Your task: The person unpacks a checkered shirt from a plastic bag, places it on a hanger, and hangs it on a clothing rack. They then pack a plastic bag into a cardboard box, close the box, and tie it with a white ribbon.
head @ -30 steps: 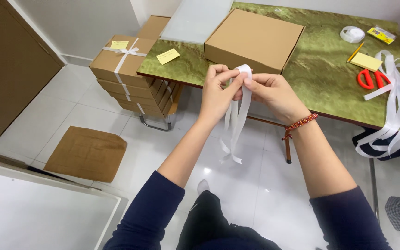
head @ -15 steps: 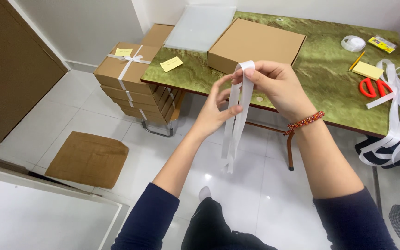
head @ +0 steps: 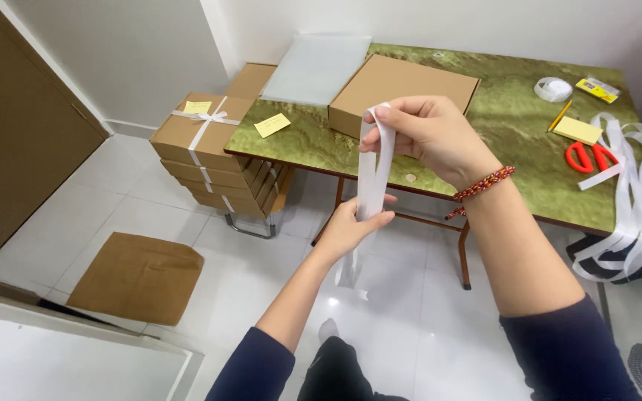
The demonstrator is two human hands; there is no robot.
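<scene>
A doubled length of white ribbon (head: 371, 186) was held in the air in front of the green marbled surface (head: 514, 111), well clear of it. The folded top of the ribbon was pinched by the right hand (head: 428, 134), raised near the edge of the surface, while the left hand (head: 350, 226) was closed around the two strands lower down, so that both hands were clamped on the ribbon and set apart along its length. Below the left hand the loose ends were left hanging toward the white tiled floor (head: 150, 215).

As far as could be judged, part of the work had been done already: a stack of flat brown boxes (head: 209, 156) was seen beside the surface, and the top one had been tied with white ribbon and given a yellow note. One plain brown box (head: 402, 93) on the surface was seen without ribbon, so its tying appeared to be left. A yellow note (head: 272, 125) was lying loose near the corner of the surface. More ribbon was draped over the far right edge in a tangle (head: 633, 200), beside red scissors (head: 588, 157), a yellow pad (head: 578, 130) and a roll of tape (head: 552, 89). The held ribbon seemed only to have been measured or straightened, and not yet applied to anything.
</scene>
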